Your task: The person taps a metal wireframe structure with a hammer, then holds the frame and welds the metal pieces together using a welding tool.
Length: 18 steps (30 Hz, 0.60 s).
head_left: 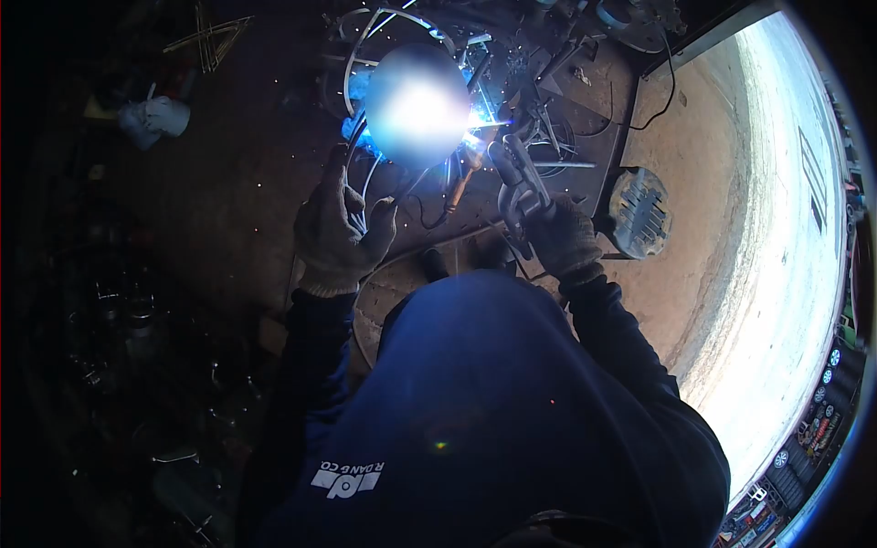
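A blinding white-blue glare (420,105) with sparks hides whatever lies at the top centre. My gloved left hand (343,219) is just below and left of it, thumb apart from the fingers, with thin pale rods or wires beside the palm; whether it grips them is unclear. My gloved right hand (564,239) is closed around the handles of metal locking pliers (519,183), whose jaws point up toward the glare. Between the hands, an orange-handled tool (457,190) rests on the dark metal tabletop (247,201).
A round metal piece (640,212) with slots sits at the table's right edge. Wires and scrap metal (548,119) lie right of the glare. A pale cup-like object (166,116) is at the upper left, near thin rods (210,41). Bright floor lies to the right.
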Motion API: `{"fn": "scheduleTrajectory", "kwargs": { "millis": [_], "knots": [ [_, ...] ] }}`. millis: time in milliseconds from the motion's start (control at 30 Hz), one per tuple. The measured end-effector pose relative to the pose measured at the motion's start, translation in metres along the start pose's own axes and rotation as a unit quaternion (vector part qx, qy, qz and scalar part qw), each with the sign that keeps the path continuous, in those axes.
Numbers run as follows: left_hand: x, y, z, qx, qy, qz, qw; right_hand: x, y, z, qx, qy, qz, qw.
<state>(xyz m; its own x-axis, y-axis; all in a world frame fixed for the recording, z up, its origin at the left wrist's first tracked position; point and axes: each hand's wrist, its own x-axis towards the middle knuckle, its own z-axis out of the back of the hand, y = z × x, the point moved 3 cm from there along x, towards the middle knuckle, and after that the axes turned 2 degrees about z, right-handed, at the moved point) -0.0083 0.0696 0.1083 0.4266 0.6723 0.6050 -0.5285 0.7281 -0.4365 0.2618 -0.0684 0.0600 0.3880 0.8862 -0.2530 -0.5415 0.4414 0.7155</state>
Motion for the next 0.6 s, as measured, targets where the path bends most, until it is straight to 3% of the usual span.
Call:
{"fn": "scheduleTrajectory", "kwargs": {
  "millis": [67, 133, 167, 233, 267, 300, 333, 367, 600],
  "knots": [
    [0.001, -0.001, 0.001, -0.002, -0.008, -0.008, 1.0, -0.002, -0.002, -0.004, 0.01, 0.038, -0.018, 0.999],
    [0.001, -0.003, 0.004, 0.004, 0.036, -0.014, 0.999, -0.008, -0.008, -0.008, 0.007, -0.065, 0.027, 0.997],
    [-0.002, 0.001, 0.003, 0.004, 0.036, -0.014, 0.999, -0.006, -0.011, -0.007, 0.007, -0.065, 0.027, 0.997],
    [-0.01, 0.009, -0.003, -0.029, 0.036, -0.014, 0.999, 0.0, 0.001, -0.005, -0.074, 0.025, 0.077, 0.994],
    [-0.013, 0.012, -0.005, -0.012, 0.019, -0.023, 0.999, -0.006, 0.015, -0.005, -0.292, 0.07, 0.206, 0.931],
    [-0.013, 0.011, -0.005, 0.005, 0.001, -0.032, 0.999, -0.003, -0.002, -0.016, -0.31, 0.102, 0.124, 0.937],
    [-0.009, 0.007, -0.005, 0.023, -0.017, -0.04, 0.999, -0.008, -0.016, -0.015, -0.152, 0.005, 0.102, 0.983],
    [-0.005, 0.003, -0.002, 0.011, -0.002, -0.029, 1.0, -0.013, -0.03, -0.011, 0.011, -0.091, 0.075, 0.993],
    [0.005, -0.006, 0.002, -0.001, 0.018, 0.005, 1.0, -0.011, -0.036, -0.012, -0.01, -0.062, 0.036, 0.997]
  ]
}}
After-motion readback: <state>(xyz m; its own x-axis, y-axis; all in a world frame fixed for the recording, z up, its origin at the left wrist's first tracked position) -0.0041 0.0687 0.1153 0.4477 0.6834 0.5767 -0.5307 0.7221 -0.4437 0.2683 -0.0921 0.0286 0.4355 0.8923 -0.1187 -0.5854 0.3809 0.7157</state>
